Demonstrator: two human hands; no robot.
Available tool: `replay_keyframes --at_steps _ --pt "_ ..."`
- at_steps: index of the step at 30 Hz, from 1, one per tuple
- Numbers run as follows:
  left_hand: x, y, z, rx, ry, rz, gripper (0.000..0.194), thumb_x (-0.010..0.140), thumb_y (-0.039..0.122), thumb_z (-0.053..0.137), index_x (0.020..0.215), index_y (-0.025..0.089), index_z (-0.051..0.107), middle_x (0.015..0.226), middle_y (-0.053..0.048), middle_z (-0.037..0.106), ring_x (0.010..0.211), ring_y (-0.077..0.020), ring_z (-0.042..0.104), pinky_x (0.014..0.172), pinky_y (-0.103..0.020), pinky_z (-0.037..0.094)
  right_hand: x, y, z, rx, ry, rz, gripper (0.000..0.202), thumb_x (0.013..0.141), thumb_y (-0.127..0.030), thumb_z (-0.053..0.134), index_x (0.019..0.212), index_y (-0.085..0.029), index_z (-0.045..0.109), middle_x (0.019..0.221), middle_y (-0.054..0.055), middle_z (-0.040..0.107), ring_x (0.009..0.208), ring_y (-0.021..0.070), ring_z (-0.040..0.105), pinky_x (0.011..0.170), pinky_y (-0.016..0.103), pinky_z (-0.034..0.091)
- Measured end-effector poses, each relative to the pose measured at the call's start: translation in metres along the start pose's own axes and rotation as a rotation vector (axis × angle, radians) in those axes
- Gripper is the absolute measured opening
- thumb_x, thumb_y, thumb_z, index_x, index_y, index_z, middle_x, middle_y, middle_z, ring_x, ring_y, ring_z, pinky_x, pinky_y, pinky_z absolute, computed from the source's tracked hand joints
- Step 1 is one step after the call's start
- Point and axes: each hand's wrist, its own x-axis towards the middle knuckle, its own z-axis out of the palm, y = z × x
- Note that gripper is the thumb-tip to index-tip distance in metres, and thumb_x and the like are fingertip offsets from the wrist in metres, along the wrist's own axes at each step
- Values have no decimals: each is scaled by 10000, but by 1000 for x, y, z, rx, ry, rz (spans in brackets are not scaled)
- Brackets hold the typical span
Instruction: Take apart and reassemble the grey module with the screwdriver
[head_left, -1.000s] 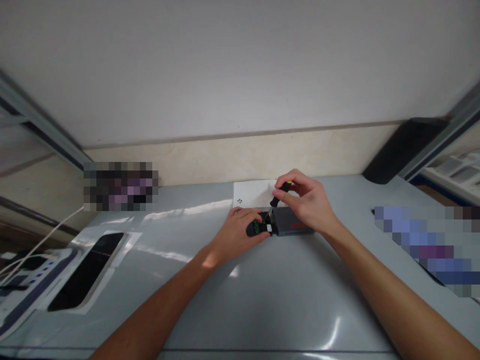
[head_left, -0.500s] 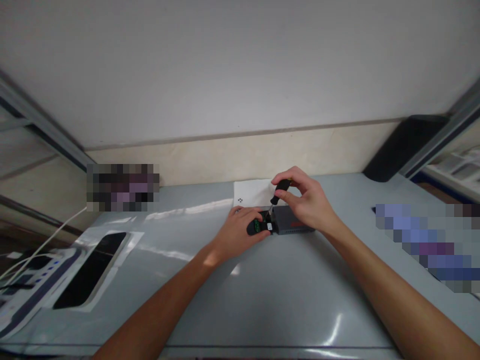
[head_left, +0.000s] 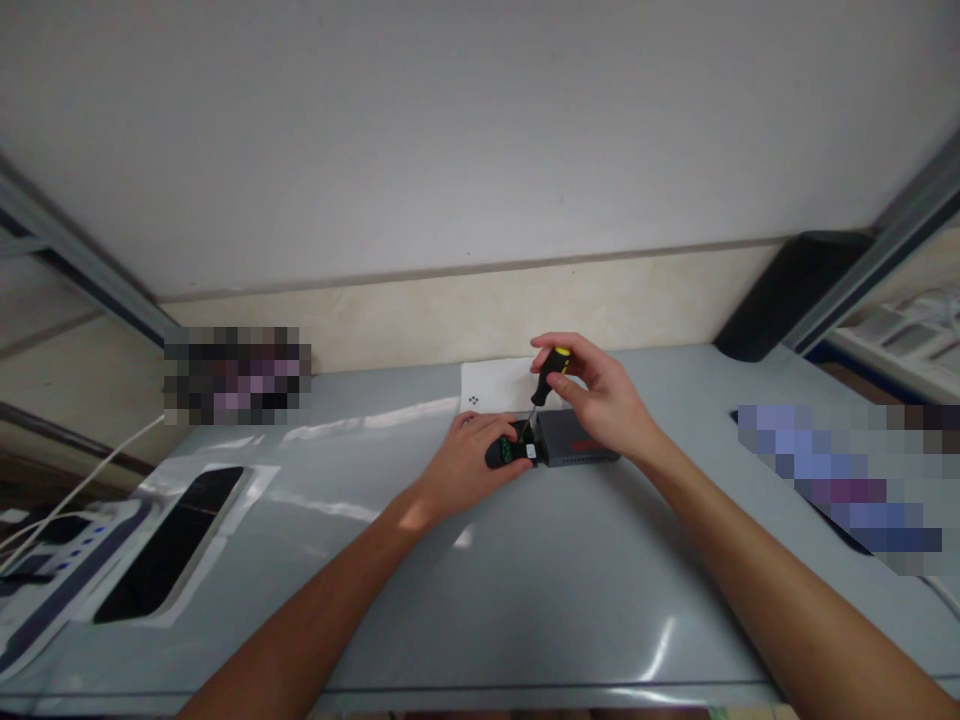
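In my right hand (head_left: 592,390) is a black screwdriver (head_left: 551,378) with a yellow end, tilted, its thin shaft pointing down to an opened part of a device. A dark grey box (head_left: 581,438) with red marking lies below that hand. At the box's left end sits a black piece with green circuitry (head_left: 507,451) and a small white label. My left hand (head_left: 474,458) grips this piece, fingers over its far side and thumb at the near side. Where exactly the screwdriver tip touches is too small to tell.
White paper (head_left: 487,385) lies behind the hands. To the left are a black phone-like slab (head_left: 176,540) and a white power strip (head_left: 67,570) with cables. A black cylinder (head_left: 791,295) leans at the back right. Blurred-out items lie at both sides.
The screwdriver stands more upright, and its yellow end now shows, with my right hand's fingers less wrapped over it. The whole view has shifted slightly.
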Motion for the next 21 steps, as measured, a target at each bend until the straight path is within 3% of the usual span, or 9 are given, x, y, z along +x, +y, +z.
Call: replay_keyframes --at_steps 4,7,9,13,16,19,21 --pt "0 0 0 -9 3 2 212 977 425 781 1048 252 681 1423 -37 745 1273 -280 680 1204 -511 381 0 1 -2 52 -37 34 173 972 -386 718 1105 -277 701 1124 53 714 1024 232 666 938 423 560" --pt "0 -1 0 -8 2 7 209 980 422 781 1049 252 681 1426 -33 743 1274 -272 680 1200 -500 384 0 2 -3 -38 46 12 128 907 -345 790 951 -258 707 1051 48 694 987 230 664 935 422 545" --pt "0 -1 1 -6 4 9 210 984 425 777 1051 253 677 1412 -32 749 1266 -267 683 1192 -492 390 0 3 -3 -52 56 8 115 912 -313 768 1006 -263 726 1039 49 706 1003 235 670 968 436 535" --pt "0 -2 1 1 3 11 212 990 433 770 1050 252 678 1409 -39 750 1280 -270 682 1186 -486 394 0 6 -4 63 -28 49 247 975 -348 688 1213 -289 715 1242 62 737 1166 250 674 1063 460 518" --pt "0 -3 1 1 -3 14 219 992 441 769 1054 251 680 1422 -40 744 1285 -269 681 1178 -480 399 1 6 -6 48 -7 40 192 957 -407 742 1106 -286 737 1396 72 696 1276 267 642 1091 465 505" --pt "-1 -4 1 -8 5 22 227 991 445 774 1069 256 676 1416 -34 746 1287 -263 681 1180 -473 395 2 7 -8 -13 58 22 168 897 -403 816 930 -261 732 1130 70 735 1090 255 683 1019 454 533" --pt "-1 -4 1 -9 5 22 219 993 439 772 1066 257 674 1411 -34 747 1287 -263 682 1179 -473 394 3 8 -8 -11 67 32 140 896 -370 807 962 -262 746 1011 49 724 987 236 684 982 447 542"
